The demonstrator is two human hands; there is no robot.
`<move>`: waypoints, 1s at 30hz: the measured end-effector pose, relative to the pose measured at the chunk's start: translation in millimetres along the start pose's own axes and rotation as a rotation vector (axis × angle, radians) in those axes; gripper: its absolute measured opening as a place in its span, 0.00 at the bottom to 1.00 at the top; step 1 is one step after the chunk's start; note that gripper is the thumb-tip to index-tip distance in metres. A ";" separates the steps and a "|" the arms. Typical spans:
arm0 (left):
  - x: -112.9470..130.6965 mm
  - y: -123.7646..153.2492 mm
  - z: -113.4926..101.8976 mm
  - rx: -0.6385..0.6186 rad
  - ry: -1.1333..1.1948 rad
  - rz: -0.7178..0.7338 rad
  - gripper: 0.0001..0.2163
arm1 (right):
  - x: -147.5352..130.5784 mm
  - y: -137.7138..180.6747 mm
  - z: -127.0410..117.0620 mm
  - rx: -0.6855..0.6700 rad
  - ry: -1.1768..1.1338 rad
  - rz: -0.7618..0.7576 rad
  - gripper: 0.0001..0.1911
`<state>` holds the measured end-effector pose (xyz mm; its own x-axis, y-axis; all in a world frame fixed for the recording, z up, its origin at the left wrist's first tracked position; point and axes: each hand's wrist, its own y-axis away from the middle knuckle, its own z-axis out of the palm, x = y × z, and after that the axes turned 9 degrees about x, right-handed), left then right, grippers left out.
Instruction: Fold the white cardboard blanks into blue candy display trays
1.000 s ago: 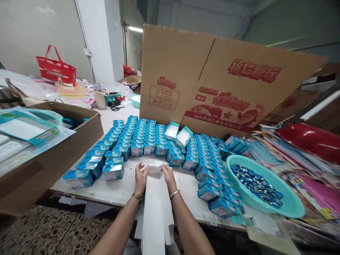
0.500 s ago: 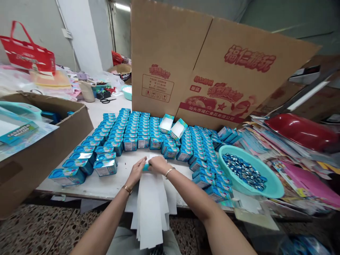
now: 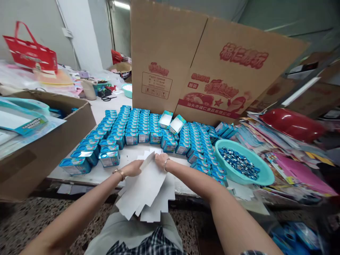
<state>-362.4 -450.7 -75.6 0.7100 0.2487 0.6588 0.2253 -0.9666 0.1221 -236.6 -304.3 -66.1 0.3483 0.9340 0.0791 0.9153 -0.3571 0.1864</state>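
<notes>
A white card box blank [image 3: 148,180] with notched ends lies slanted over my lap and the table's front edge, plain side up. My left hand [image 3: 135,168] grips its left edge, fingers mostly hidden under the card. My right hand [image 3: 160,161] pinches its far end, fingertips curled against it. More white blanks [image 3: 163,198] lie fanned beneath. Beyond my hands stand rows of small blue printed boxes [image 3: 131,138]. Two of them, an open white-lined box [image 3: 166,118] and another open box [image 3: 177,124], rest on top of the rows.
A large brown carton [image 3: 164,46] stands behind the rows. To the right, a turquoise basin [image 3: 261,177] holds blue foil-wrapped pieces [image 3: 237,161], beside piled printed sheets [image 3: 294,170] and a red basin [image 3: 292,124]. An open cardboard box [image 3: 47,138] is at left. Scissors [image 3: 108,98] lie farther back.
My hands have moved apart, the left one toward the left and nearer me. The narrow upright card with a blue edge now shows as a wide white sheet turned leftward.
</notes>
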 end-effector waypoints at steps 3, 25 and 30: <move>15.9 11.2 3.1 0.043 -0.348 0.000 0.26 | 21.8 10.9 -6.2 -0.003 -0.025 0.035 0.16; -3.1 32.3 30.9 0.186 -0.568 -0.014 0.16 | 22.8 -3.4 16.1 0.153 0.203 -0.606 0.11; -9.6 28.8 31.8 0.147 -0.503 0.074 0.13 | 6.8 -5.2 6.1 0.087 0.094 -0.452 0.12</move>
<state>-341.6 -479.0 -101.9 0.9520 0.2136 0.2193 0.2275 -0.9729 -0.0403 -237.8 -296.1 -72.4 -0.1052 0.9896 0.0977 0.9859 0.0909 0.1401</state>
